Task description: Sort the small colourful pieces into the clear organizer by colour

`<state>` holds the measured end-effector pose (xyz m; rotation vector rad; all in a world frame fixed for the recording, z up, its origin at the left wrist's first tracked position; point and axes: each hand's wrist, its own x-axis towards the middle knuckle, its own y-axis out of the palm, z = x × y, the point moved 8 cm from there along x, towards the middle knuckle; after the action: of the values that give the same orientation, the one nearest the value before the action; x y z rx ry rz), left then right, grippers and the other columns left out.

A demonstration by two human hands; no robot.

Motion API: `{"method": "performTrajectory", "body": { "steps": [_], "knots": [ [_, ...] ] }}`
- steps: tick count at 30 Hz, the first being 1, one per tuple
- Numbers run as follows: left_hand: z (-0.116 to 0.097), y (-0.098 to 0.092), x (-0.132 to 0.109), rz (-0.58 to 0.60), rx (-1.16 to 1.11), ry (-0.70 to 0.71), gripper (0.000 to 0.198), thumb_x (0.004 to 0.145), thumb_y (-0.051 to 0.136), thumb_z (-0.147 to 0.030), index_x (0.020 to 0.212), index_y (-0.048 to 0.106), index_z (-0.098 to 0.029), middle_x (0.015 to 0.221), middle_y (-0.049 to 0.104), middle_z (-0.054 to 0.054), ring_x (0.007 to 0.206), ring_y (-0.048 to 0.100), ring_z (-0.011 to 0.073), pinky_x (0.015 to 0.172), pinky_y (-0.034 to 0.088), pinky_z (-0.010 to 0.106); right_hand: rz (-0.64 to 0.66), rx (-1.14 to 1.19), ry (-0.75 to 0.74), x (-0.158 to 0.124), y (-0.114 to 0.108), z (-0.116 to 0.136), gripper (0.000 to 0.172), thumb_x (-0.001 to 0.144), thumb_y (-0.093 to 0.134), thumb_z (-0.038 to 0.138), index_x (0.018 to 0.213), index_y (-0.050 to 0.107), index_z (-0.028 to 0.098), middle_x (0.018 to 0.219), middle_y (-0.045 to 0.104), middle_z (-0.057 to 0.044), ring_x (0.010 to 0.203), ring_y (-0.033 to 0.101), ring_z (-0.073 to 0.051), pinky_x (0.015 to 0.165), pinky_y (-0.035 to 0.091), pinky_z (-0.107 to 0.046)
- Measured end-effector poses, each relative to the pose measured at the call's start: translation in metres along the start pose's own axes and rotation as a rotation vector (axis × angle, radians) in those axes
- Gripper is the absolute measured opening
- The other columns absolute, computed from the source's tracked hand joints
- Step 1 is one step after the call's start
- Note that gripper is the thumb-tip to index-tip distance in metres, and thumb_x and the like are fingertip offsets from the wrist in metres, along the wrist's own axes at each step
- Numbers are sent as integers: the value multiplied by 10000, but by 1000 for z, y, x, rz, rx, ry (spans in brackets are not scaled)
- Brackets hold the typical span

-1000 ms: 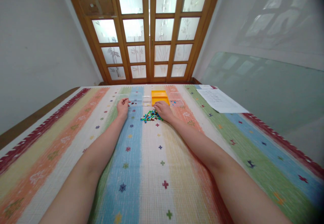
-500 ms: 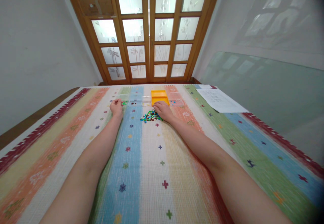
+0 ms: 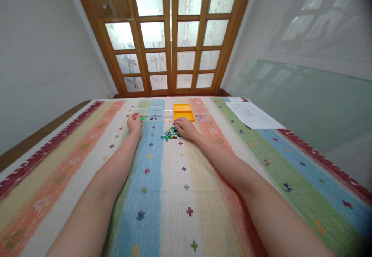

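Observation:
My left hand (image 3: pixel 134 123) is at the left end of the clear plastic boxes, beside the small green pieces (image 3: pixel 142 118) lying in one of them. Its fingers are bent and slightly apart, with nothing visible in them. My right hand (image 3: pixel 186 128) reaches over the right side of a loose pile of tiny blue, green and brown pieces (image 3: pixel 171 134). Its fingers stretch leftward, somewhat spread, and the hand covers part of the pile. Dark pieces (image 3: pixel 154 118) lie in the neighbouring clear box (image 3: pixel 158 112).
A yellow open box (image 3: pixel 183 112) stands behind my right hand. Right of it, another clear box (image 3: pixel 203 111) holds a few blue pieces. White paper sheets (image 3: pixel 252 115) lie at the far right of the striped tablecloth (image 3: pixel 174 195). Wooden glass-paned doors (image 3: pixel 171 52) are beyond.
My right hand has shifted slightly left and nearer, from by the yellow box onto the pile. My left hand has barely moved, its fingers loosening a little.

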<state>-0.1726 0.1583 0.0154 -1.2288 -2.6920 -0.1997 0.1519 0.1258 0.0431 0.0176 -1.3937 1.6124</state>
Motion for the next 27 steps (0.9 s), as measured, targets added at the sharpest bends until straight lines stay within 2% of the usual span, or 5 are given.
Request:
{"method": "performTrajectory", "body": {
  "steps": [6, 10, 15, 20, 27],
  "knots": [
    [-17, 19, -16, 195, 204, 182, 221, 844, 589, -220, 1018, 717, -178, 886, 737, 42, 683, 626, 162, 677, 493, 265, 16, 21, -26, 0, 1, 2, 270, 1062, 547, 296, 1151, 786, 210, 1215, 753, -112, 1163, 643, -258, 1065, 481, -439],
    [-26, 38, -36, 350, 266, 261, 170, 852, 623, -248, 959, 749, -206, 841, 728, 32, 711, 628, 184, 699, 500, 279, 66, 66, -121, 0, 4, 19, 241, 1028, 599, 283, 1161, 794, 231, 1254, 754, -96, 1211, 646, -258, 1099, 477, -447],
    [-26, 56, -54, 517, 355, 311, 193, 873, 608, -277, 977, 762, -226, 847, 735, 31, 709, 630, 191, 701, 504, 291, 186, 88, -213, 1, 13, 41, 257, 1035, 576, 264, 1114, 820, 267, 1245, 773, -64, 1229, 660, -243, 1134, 461, -456],
    [-29, 67, -64, 616, 489, 460, 226, 886, 581, -267, 985, 779, -227, 839, 748, 40, 736, 638, 210, 773, 495, 327, 256, 35, -237, 1, 20, 48, 277, 1065, 558, 303, 1206, 796, 280, 1284, 760, -60, 1281, 632, -240, 1158, 435, -453],
    [-30, 70, -70, 654, 531, 476, 230, 891, 575, -251, 990, 782, -237, 844, 756, 37, 769, 650, 222, 778, 485, 328, 255, 46, -228, 1, 20, 47, 249, 1049, 590, 282, 1187, 798, 289, 1304, 750, -55, 1292, 627, -235, 1153, 442, -442]
  ]
}}
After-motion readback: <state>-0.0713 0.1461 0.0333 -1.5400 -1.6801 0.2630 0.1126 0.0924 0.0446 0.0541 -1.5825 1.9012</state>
